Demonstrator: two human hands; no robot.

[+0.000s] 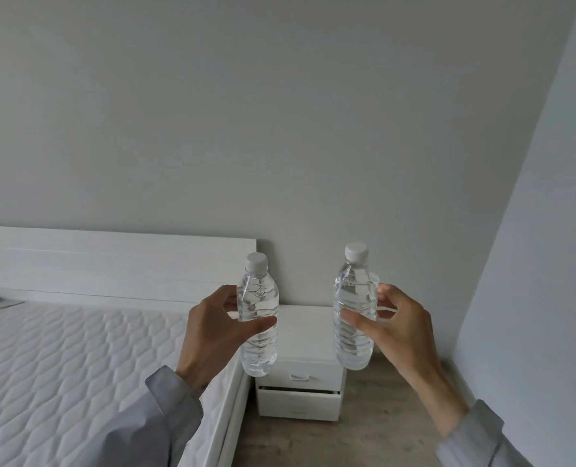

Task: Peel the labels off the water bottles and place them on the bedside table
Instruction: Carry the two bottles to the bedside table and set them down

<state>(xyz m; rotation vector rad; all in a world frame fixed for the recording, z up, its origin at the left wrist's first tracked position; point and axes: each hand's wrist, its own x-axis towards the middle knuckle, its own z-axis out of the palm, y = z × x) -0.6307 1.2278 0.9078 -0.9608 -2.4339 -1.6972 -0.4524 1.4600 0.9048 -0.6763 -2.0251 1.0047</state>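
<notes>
Grey sleeves (165,409) nearest. Left hand (209,335) grips left bottle (258,298), right hand (404,335) grips right bottle (355,291), both label-free, raised over bedside table (307,335). Risk: small top, so a hasty set-down could topple one.

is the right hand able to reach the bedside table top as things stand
Probably yes: the right hand, gripping the right bottle, hovers near the bedside table, with nothing seen between them.

A home bedroom is showing here: a bed (227,409) with a bare quilted mattress (61,358) is lying at the left under a white headboard (111,261), and a white bedside bench (305,332) with drawers (300,401) is standing just beside it, on a wood-look floor (364,433).
</notes>
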